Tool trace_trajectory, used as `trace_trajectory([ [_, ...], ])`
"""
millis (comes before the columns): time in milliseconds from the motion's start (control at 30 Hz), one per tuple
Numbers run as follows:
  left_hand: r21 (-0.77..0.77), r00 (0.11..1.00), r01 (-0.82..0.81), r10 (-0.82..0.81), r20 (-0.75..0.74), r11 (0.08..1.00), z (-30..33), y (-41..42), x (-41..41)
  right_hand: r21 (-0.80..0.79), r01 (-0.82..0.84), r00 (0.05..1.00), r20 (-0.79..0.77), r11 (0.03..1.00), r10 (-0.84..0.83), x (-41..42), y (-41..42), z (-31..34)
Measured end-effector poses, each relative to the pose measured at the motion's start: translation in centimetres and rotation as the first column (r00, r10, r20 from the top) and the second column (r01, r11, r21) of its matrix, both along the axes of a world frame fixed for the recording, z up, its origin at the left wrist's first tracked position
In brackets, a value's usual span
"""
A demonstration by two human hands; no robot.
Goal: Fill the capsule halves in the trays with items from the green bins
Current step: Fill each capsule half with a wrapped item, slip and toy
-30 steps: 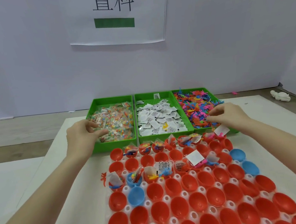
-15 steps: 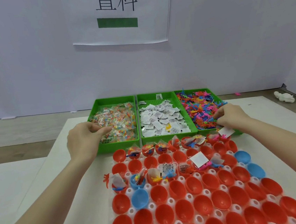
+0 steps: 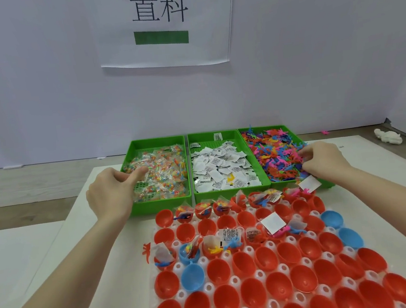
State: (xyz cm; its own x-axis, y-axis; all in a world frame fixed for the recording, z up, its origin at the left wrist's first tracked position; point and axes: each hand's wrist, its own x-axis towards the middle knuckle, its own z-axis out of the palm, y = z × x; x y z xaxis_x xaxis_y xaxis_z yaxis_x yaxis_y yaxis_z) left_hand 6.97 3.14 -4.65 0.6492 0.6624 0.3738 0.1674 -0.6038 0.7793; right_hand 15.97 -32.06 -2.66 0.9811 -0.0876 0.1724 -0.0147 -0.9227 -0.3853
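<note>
Three green bins stand side by side: the left bin (image 3: 162,204) holds clear packets of coloured beads, the middle bin (image 3: 231,192) white sachets, the right bin (image 3: 292,129) small colourful toy figures. My left hand (image 3: 112,192) reaches into the left bin, its fingers curled on the clear packets (image 3: 164,173). My right hand (image 3: 323,161) picks among the toy figures (image 3: 275,156) and keeps a white sachet (image 3: 309,184) under its palm. In front lies a white tray (image 3: 231,281) of red capsule halves (image 3: 243,265) and a few blue ones (image 3: 192,278); the first and third rows hold items.
An orange toy figure (image 3: 147,251) lies on the white table just left of the tray. A white toy (image 3: 390,136) sits at the far right by the wall. A paper sign (image 3: 166,24) hangs on the wall behind the bins.
Both hands stay at their bins. My right hand has shifted a little further in over the toy figures, and my left thumb now stretches over the clear packets.
</note>
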Motion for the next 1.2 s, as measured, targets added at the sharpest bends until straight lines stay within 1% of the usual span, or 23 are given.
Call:
trace_trajectory([
  [67,-0.066,0.997,-0.038,0.043,0.069,0.997,0.3,-0.1,-0.1,0.063,0.010,0.993,0.115,0.998,-0.017,-0.2,0.1,0.1],
  [133,-0.170,0.981,-0.023,0.056,0.188,0.985,0.8,-0.4,-0.4,0.069,-0.002,0.984,0.180,0.998,-0.011,-0.4,0.6,0.2],
  [200,-0.273,0.949,0.057,0.033,0.314,0.960,1.5,-1.0,-0.9,0.041,-0.020,0.984,0.179,0.999,0.012,-0.4,1.3,0.4],
  [267,-0.356,0.921,0.107,0.043,0.388,0.929,2.0,-1.6,-1.4,0.057,-0.052,0.988,0.146,0.997,0.043,-0.5,2.2,0.7],
  [333,-0.461,0.912,0.126,0.081,0.403,0.878,2.3,-1.9,-1.9,0.165,-0.118,0.990,0.100,0.979,0.103,-0.8,3.6,1.1],
  [400,-0.543,0.918,0.146,0.092,0.387,0.827,2.5,-2.3,-2.5,0.264,-0.200,0.979,0.080,0.943,0.186,-1.4,5.1,1.5],
  [467,-0.612,0.919,0.195,0.075,0.388,0.767,2.7,-3.0,-3.4,0.238,-0.306,0.952,0.050,0.922,0.303,-1.8,6.6,1.8],
  [533,-0.663,0.920,0.245,0.045,0.388,0.707,3.0,-3.7,-4.4,0.179,-0.382,0.919,-0.026,0.907,0.393,-2.0,8.0,1.7],
  [633,-0.674,0.933,0.285,-0.036,0.359,0.682,3.7,-4.5,-5.2,0.088,-0.416,0.894,-0.141,0.905,0.425,-1.8,9.2,1.0],
  [767,-0.667,0.931,0.339,-0.133,0.341,0.664,4.5,-5.2,-5.6,-0.120,-0.393,0.905,-0.229,0.912,0.360,-1.8,9.6,0.7],
  [800,-0.663,0.927,0.359,-0.168,0.336,0.657,4.5,-5.4,-5.7,-0.135,-0.392,0.904,-0.242,0.910,0.354,-1.7,9.5,0.7],
  [867,-0.649,0.918,0.390,-0.223,0.328,0.653,4.6,-5.7,-5.8,-0.087,-0.387,0.900,-0.251,0.918,0.355,-1.4,9.2,0.4],
  [933,-0.613,0.911,0.408,-0.258,0.322,0.677,4.6,-5.7,-6.1,-0.037,-0.365,0.905,-0.247,0.930,0.346,-1.2,9.1,0.3],
  [1033,-0.576,0.901,0.427,-0.277,0.333,0.697,4.6,-5.9,-6.5,0.007,-0.352,0.896,-0.285,0.936,0.340,-1.0,9.0,0.4],
  [1133,-0.562,0.893,0.446,-0.310,0.325,0.697,4.7,-6.1,-6.6,-0.004,-0.365,0.892,-0.287,0.931,0.349,-0.8,9.0,0.9],
  [1200,-0.540,0.877,0.478,-0.354,0.324,0.693,4.7,-6.3,-6.8,-0.013,-0.387,0.896,-0.240,0.922,0.373,-0.7,8.9,1.2],
])
